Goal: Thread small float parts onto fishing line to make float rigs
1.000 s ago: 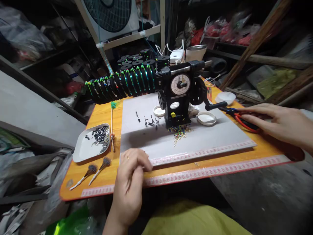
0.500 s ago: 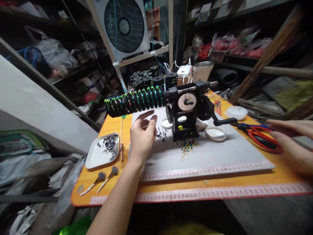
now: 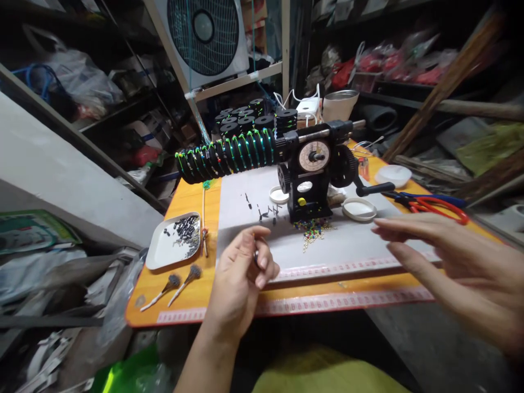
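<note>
My left hand is over the front edge of the white board, its fingers curled round something small and dark that I cannot make out. My right hand is open and empty, fingers stretched toward the left, in front of the red-handled pliers lying on the table. A black winding machine with a crank handle stands on the board. Its shaft carries a roll of black discs wrapped with green cord and beads. Small dark pieces lie left of the machine's base.
A white tray of dark beads and two small brushes are at the table's left. Loose coloured beads lie before the machine, near a round lid. Stacked black spools stand behind.
My right hand has come away from the pliers and moved left. My left hand has moved down toward the board's front edge and curled its fingers. More small dark pieces show on the board.
</note>
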{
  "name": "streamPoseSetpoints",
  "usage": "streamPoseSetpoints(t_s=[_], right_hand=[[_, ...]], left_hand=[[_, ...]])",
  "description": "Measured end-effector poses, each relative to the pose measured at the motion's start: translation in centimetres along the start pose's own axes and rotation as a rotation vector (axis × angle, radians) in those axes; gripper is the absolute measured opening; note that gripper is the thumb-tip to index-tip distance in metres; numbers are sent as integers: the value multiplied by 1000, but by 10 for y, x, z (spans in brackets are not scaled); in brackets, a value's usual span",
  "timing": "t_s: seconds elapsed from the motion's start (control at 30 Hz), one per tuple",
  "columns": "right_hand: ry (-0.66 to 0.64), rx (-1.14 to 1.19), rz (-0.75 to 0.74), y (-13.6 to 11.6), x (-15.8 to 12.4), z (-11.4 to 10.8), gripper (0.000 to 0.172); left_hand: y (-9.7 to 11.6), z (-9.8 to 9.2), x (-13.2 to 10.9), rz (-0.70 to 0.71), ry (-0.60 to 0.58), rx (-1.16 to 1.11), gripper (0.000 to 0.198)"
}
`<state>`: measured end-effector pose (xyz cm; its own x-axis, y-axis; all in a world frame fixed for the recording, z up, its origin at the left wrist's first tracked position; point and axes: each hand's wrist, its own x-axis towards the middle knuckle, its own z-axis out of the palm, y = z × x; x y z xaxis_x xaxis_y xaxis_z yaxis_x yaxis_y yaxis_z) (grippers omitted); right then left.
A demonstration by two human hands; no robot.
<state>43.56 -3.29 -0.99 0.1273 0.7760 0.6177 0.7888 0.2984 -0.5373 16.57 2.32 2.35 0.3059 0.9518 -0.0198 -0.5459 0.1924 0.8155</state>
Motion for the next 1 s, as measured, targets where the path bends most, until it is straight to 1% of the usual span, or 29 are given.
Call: streamPoseSetpoints(t_s=[0.03, 0.1, 0.13, 0.2, 0.27, 0.33, 0.4, 0.47, 0.53, 0.7, 0.77, 0.83, 0.93, 0.97, 1.0], right_hand=[[-71, 96, -16, -14, 3, 6, 23], [-214, 310, 42, -37, 12, 20, 22], [-299, 432, 120, -47, 16, 28, 24], [-500, 728, 293, -62, 25, 45, 37], [-653, 1042, 450, -75, 33, 60, 45], [-769, 1291, 557, -85, 39, 72, 42], [-873, 1443, 622, -92, 42, 80, 33], [-950, 1513, 667, -96, 43, 84, 26], [-984, 1541, 709, -97, 42, 86, 28], [-968, 1535, 780, -92, 38, 89, 34], [-940, 1510, 788, -91, 36, 89, 35], [-918, 1472, 780, -91, 34, 89, 36], [-928, 1385, 727, -91, 32, 89, 41], [-935, 1346, 699, -91, 31, 89, 43], [-934, 1302, 668, -90, 31, 89, 44]], left_hand=[[-3, 1, -7, -62, -1, -32, 22], [-10, 1, -21, -131, -7, -86, 23], [-13, 0, -27, -147, -12, -110, 24], [-21, -2, -37, -169, -25, -156, 24], [-29, -7, -45, -196, -44, -201, 25], [-39, -12, -52, -225, -63, -244, 26], [-49, -19, -60, -247, -95, -288, 27], [-58, -24, -67, -268, -132, -326, 29], [-64, -28, -74, -287, -152, -355, 32], [-69, -26, -85, -309, -159, -381, 38], [-68, -25, -87, -318, -190, -363, 40], [-66, -25, -88, -339, -251, -287, 44], [-59, -31, -86, -429, -333, -35, 47], [-56, -33, -84, -465, -332, 72, 47], [-52, -36, -81, -496, -306, 193, 46]])
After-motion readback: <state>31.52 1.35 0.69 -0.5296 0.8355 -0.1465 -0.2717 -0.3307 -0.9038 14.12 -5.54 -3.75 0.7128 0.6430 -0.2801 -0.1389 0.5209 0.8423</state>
